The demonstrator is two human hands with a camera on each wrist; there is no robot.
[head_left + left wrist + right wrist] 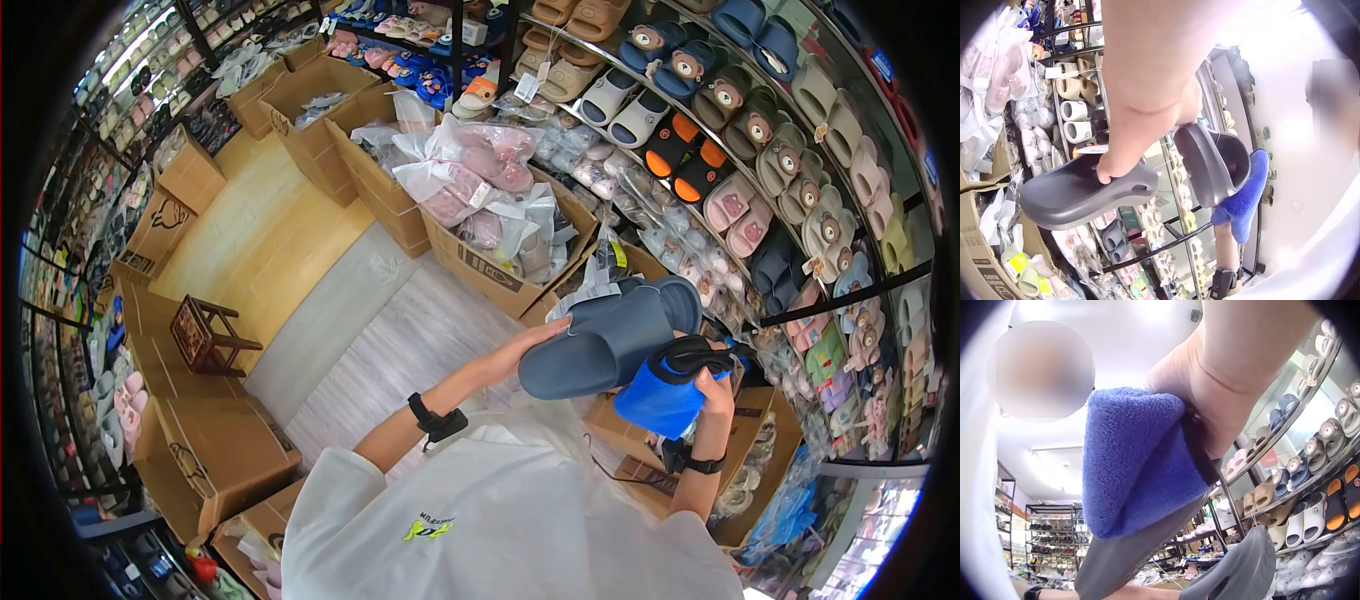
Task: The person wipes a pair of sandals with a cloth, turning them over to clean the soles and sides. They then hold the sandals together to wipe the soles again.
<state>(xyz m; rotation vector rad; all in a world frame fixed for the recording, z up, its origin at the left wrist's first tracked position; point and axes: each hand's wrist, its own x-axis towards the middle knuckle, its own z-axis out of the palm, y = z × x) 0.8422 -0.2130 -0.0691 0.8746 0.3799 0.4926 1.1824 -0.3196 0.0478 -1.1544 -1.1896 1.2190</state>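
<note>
A pair of dark grey-blue slide slippers is held up in front of the body; one slipper (pixel 570 365) is nearer, and the other (pixel 672 298) shows behind it. My left hand (pixel 525 345) grips them at the left end. In the left wrist view its fingertip (pixel 1104 174) presses into one slipper (pixel 1066 194), with the second slipper (pixel 1205 164) alongside. My right hand (pixel 716 392) holds a fuzzy blue cleaning cloth (pixel 655 398) with black trim. In the right wrist view the bunched cloth (pixel 1129 459) overlaps a slipper's side (pixel 1116 565).
Racks of slippers (pixel 760 130) rise on the right and far left. Open cardboard boxes (pixel 490 285) with bagged pink slippers (pixel 480 165) stand ahead. More boxes (pixel 215 450) and a small wooden stool (pixel 210 335) are at the left. An open box (pixel 765 470) sits below the right arm.
</note>
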